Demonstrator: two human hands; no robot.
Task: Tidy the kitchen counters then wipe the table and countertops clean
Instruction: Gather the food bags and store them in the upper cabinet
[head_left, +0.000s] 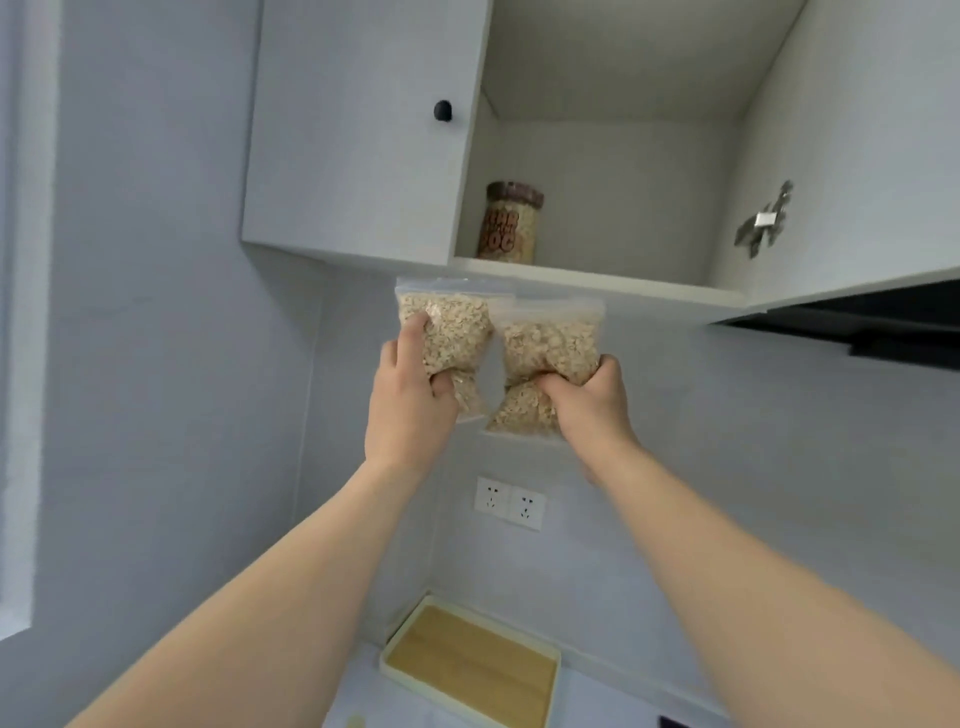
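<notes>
Both arms are raised toward an open wall cabinet (597, 283). My left hand (408, 410) grips a clear zip bag of oats (454, 332) around its lower part. My right hand (592, 405) squeezes a second zip bag of oats (550, 343) at its middle. The two bags are side by side, just below the cabinet's bottom shelf edge. Inside the cabinet, at the left of the shelf, stands a clear jar (510, 223) with a brown lid and a printed label.
The cabinet's left door (363, 130) with a black knob (442, 110) is closed; a hinge (763, 221) shows on the right inner wall. A dark range hood (857, 317) juts out at right. Below are wall sockets (509, 503) and a wood-topped tray (472, 670) on the counter.
</notes>
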